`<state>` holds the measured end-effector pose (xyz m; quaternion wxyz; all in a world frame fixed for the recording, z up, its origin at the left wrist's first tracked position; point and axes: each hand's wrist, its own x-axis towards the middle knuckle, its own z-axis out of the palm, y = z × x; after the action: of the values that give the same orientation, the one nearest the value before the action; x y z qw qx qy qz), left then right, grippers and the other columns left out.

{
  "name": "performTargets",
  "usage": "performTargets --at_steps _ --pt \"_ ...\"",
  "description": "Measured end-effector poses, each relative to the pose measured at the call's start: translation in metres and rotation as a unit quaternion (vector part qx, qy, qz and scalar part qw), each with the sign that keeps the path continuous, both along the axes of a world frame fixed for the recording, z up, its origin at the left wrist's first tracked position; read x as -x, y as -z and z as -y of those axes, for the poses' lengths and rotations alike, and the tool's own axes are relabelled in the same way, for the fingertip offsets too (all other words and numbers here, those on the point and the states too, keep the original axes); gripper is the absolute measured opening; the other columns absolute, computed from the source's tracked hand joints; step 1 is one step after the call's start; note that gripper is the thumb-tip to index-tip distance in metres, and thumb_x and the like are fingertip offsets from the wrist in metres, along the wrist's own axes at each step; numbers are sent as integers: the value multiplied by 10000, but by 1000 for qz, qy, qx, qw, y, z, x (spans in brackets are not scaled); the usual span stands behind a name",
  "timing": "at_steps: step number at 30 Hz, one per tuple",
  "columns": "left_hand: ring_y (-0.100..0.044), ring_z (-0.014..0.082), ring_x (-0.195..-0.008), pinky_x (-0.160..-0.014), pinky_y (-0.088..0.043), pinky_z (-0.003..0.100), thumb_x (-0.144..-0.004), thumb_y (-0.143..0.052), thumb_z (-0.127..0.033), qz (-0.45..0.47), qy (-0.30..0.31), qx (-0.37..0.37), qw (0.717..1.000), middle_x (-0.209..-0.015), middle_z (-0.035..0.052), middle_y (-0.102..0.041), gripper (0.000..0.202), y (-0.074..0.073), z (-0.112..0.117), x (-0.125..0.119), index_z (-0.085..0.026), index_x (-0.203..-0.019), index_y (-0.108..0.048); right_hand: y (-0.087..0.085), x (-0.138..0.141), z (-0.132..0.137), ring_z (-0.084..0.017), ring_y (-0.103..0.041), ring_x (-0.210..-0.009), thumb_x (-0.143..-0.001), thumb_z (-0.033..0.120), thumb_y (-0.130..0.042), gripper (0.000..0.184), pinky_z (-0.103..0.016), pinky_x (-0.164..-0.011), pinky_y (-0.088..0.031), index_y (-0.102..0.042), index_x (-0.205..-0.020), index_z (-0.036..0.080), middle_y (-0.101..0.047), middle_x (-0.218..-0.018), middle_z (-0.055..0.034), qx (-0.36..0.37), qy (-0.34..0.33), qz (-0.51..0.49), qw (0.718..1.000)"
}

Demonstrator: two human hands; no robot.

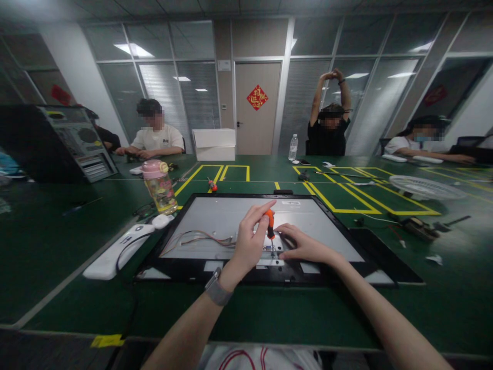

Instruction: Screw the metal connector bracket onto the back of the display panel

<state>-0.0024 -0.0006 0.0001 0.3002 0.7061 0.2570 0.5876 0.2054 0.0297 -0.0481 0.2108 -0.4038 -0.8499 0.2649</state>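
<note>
A monitor panel [215, 218] lies face down on the green table, its grey metal back up inside a black frame. My left hand [249, 240] is closed on an orange-handled screwdriver [270, 224], held upright with its tip on a small board near the panel's lower edge. My right hand [302, 244] rests flat on the panel just right of the tip, fingers stretched toward it. A bundle of coloured wires [200, 238] runs across the panel to the left of my hands.
A white elongated part with a black cable [115, 252] lies left of the panel, a pink-lidded bottle [159, 186] behind it. A computer case [77, 141] stands far left. A white fan grille [423, 186], tools, a white box [214, 144] and seated people are beyond.
</note>
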Motion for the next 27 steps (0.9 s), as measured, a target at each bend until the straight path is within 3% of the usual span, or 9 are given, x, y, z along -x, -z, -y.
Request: performTargets --at_steps 5,10,17,22,27 --pt "-556 143 -868 -785 -491 268 -897 -527 -223 -3 -13 -1 1000 -978 47 -546 319 1 0 -1 -248 -1202 -620 3 -1 -1 -287 -456 -1173 -733 459 -714 614 -455 -1022 -375 -496 -1259 231 -493 -1246 -88 -1 6 2 1000" --pt "-570 164 -982 -833 -495 287 -935 -426 -186 -3 14 12 1000 -1085 66 -588 362 1 0 -1 -243 -1265 -561 3 -1 0 -282 -453 -1177 -731 459 -719 607 -442 -1028 -374 -501 -1247 226 -487 -1246 -89 3 10 1 1000" --pt "-572 142 -850 -773 -497 267 -863 -571 -195 -7 -22 1 1000 -953 36 -567 273 1 -1 -1 -240 -1121 -648 2 -1 0 -283 -456 -1179 -733 447 -720 640 -446 -1030 -370 -474 -1279 221 -480 -1266 -95 5 3 -2 1000" --pt "-575 160 -945 -841 -475 296 -945 -425 -209 6 12 11 1000 -1055 52 -607 314 0 1 -1 -243 -1198 -607 2 -1 -1 -284 -457 -1170 -739 450 -715 582 -432 -1021 -379 -507 -1232 220 -492 -1243 -89 0 -1 -2 1000" --pt "-564 138 -856 -766 -495 255 -905 -522 -230 -2 0 10 1000 -988 43 -568 284 2 0 -2 -245 -1169 -626 4 -1 -1 -285 -465 -1157 -734 429 -719 593 -443 -1008 -390 -503 -1246 222 -494 -1235 -89 -2 2 -8 1000"
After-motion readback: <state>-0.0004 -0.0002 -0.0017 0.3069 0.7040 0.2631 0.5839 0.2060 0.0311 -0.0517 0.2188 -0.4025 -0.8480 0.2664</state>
